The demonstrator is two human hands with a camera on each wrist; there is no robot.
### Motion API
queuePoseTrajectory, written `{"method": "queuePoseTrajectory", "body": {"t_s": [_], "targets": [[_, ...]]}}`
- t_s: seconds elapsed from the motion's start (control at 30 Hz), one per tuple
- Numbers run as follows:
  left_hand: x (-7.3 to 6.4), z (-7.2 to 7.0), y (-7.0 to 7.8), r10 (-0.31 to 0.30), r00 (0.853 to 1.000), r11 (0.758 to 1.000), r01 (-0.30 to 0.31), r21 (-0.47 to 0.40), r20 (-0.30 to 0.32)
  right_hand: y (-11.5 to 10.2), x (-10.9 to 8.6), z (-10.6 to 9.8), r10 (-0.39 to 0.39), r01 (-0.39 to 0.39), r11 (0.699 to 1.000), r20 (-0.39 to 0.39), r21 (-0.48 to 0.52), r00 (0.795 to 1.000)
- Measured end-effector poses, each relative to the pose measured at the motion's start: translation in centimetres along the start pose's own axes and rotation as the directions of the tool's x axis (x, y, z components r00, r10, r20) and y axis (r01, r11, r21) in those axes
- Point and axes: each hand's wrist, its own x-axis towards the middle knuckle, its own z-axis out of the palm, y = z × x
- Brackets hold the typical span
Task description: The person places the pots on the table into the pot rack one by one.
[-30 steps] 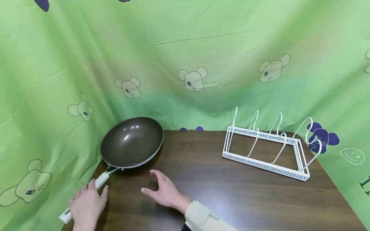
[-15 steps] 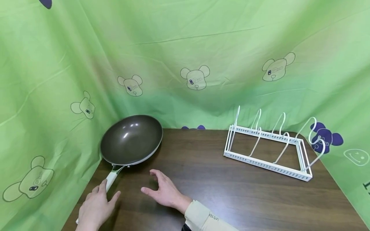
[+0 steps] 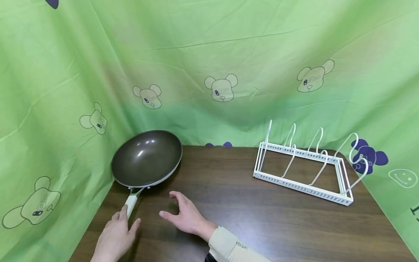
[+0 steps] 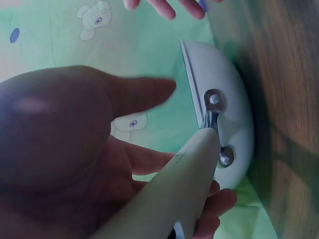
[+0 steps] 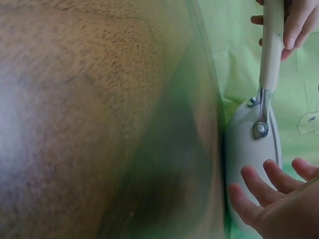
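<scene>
A frying pan [image 3: 147,160] with a dark inside rests at the table's left side against the curtain, its white handle [image 3: 131,204] pointing toward the front. My left hand [image 3: 115,234] lies over that handle. In the left wrist view the fingers reach past the handle's far side, while the thumb [image 4: 144,93] stands straight and away from it. Just right of the pan hovers my right hand [image 3: 188,216], fingers spread and holding nothing. The right wrist view shows its fingertips in front of the pan's pale outer side [image 5: 244,149]; whether they touch cannot be told.
A white wire rack [image 3: 301,187] with several upright loops stands at the right of the brown wooden table [image 3: 222,174]. Green curtain [image 3: 183,47] printed with bear heads hangs behind and on both sides, close to the pan and rack.
The pan's handle has swung to the right along with my left hand, and the pan has turned slightly. My right hand stays in place. The view has shifted a little.
</scene>
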Motion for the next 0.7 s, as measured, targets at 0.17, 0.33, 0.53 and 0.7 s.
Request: {"method": "queuePoseTrajectory", "body": {"t_s": [0.17, 0.33, 0.53, 0.7], "targets": [[0.0, 0.4, 0.5, 0.042, 0.999, 0.999, -0.042, -0.010, -0.035, 0.1, 0.2, 0.4, 0.007, -0.007, 1.000, 0.002, 0.006, 1.000], [-0.2, 0.6, 0.9, 0.062, 0.997, 0.998, -0.063, -0.015, -0.048, 0.3, 0.5, 0.7, -0.006, 0.006, 1.000, -0.007, 0.021, 1.000], [-0.5, 0.9, 1.3, 0.086, 0.992, 0.995, -0.090, -0.041, -0.094, 0.1, 1.0, 0.8, -0.016, 0.017, 0.999, -0.026, 0.033, 1.000], [-0.9, 1.6, 1.7, 0.058, 0.989, 0.994, -0.070, -0.085, -0.136, -0.4, 1.5, 1.2, -0.006, 0.008, 0.997, -0.031, 0.071, 1.000]]}}
